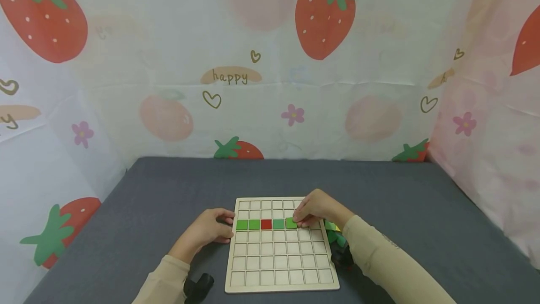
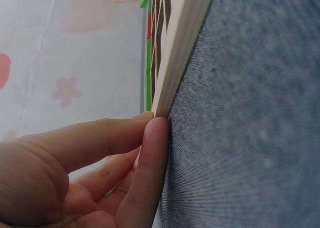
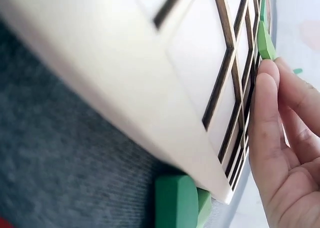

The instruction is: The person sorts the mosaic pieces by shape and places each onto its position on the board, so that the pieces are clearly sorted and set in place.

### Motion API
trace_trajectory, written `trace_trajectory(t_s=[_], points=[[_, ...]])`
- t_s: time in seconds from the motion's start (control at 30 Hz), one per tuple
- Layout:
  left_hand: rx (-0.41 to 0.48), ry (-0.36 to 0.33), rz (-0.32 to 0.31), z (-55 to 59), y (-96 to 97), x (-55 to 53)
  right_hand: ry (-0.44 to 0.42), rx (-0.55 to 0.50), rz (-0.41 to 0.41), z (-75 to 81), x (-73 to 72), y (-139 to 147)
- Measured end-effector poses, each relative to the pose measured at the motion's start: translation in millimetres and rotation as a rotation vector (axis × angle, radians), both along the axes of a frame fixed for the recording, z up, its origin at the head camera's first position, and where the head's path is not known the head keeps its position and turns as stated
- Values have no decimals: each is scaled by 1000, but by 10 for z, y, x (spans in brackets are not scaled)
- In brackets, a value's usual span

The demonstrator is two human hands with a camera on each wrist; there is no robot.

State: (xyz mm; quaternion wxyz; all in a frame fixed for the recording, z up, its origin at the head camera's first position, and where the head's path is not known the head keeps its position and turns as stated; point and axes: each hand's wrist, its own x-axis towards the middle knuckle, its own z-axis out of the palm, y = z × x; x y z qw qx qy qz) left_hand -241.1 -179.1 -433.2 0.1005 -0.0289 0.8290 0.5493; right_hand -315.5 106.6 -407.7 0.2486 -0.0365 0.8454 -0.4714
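Note:
A pale wooden grid board (image 1: 280, 289) lies on the dark cloth, with a row of coloured square tiles in its third row: two green, a red tile (image 1: 266, 224) and a teal tile (image 1: 278, 224). My right hand (image 1: 318, 208) pinches a light green tile (image 1: 290, 223) between thumb and fingertips, right of the teal one; it is tilted in the right wrist view. At the board's left edge, my left hand (image 1: 206, 229) touches the wooden side with its thumb and fingertips, its fingers loosely bent. The left wrist view shows those fingertips (image 2: 159, 130) against the edge.
Loose green and yellow pieces (image 1: 333, 236) lie beside the board's right edge, partly hidden by the right forearm. One dark green piece (image 3: 176, 200) sits close against the board. Dark cloth (image 1: 168, 186) covers the table; a strawberry-print curtain (image 1: 316, 121) surrounds its back and sides.

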Motion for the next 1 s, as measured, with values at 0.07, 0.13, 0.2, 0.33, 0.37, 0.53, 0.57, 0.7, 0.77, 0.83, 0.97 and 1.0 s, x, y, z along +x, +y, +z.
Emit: trace_trajectory(t_s=[0.07,0.13,0.2,0.33,0.37,0.53,0.57,0.7,0.77,0.83,0.97,1.0], points=[[1,-2,-2,4,-1,2,14,13,-4,-5,8,-6],[1,-4,-2,5,-2,2,26,29,-6,-8,15,-12],[3,-4,-2,4,-3,0,38,46,-8,-11,20,-20],[-2,1,0,-6,-4,-6,51,70,-8,-9,23,-37],[-5,2,1,-9,-4,-7,52,72,-8,-8,21,-42],[-2,2,4,-20,-2,-13,64,77,-1,5,35,-61],[-1,2,4,-21,-1,-16,67,78,-1,6,36,-66],[1,-4,3,-17,3,-14,85,95,3,10,41,-86],[3,-6,0,-13,3,-14,93,110,3,16,47,-97],[5,-7,-4,-10,2,-14,101,125,3,21,54,-107],[6,0,-10,-9,-2,-15,114,143,10,28,66,-119],[4,1,-10,-9,-4,-14,117,143,14,28,68,-118]])
